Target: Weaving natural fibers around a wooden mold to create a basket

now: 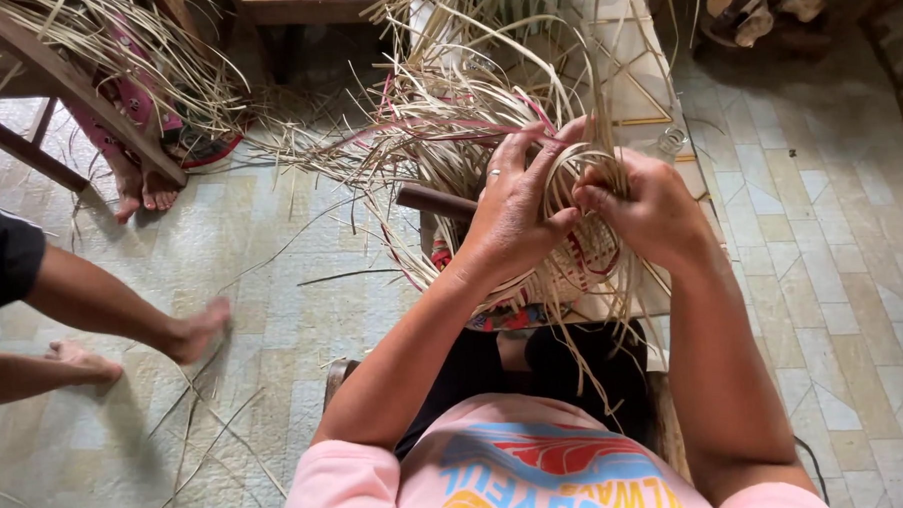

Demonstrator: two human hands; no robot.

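Observation:
My left hand (515, 207), with a ring on one finger, grips a bunch of pale straw-coloured reed strips (437, 114) that arch over a half-woven basket (582, 264). My right hand (650, 207) is closed on the same strips just to the right, pinching where they bend down. The two hands almost touch. The basket sits on my lap and shows red and pale weave; much of it is hidden behind my hands. Long loose strip ends fan up and to the left.
Another person's bare legs and feet (189, 333) stretch across the tiled floor (272, 270) at the left. A second pair of feet (139, 190) stands under a wooden bench (76, 92) draped with reeds. A dark wooden handle (435, 199) pokes out left of the basket.

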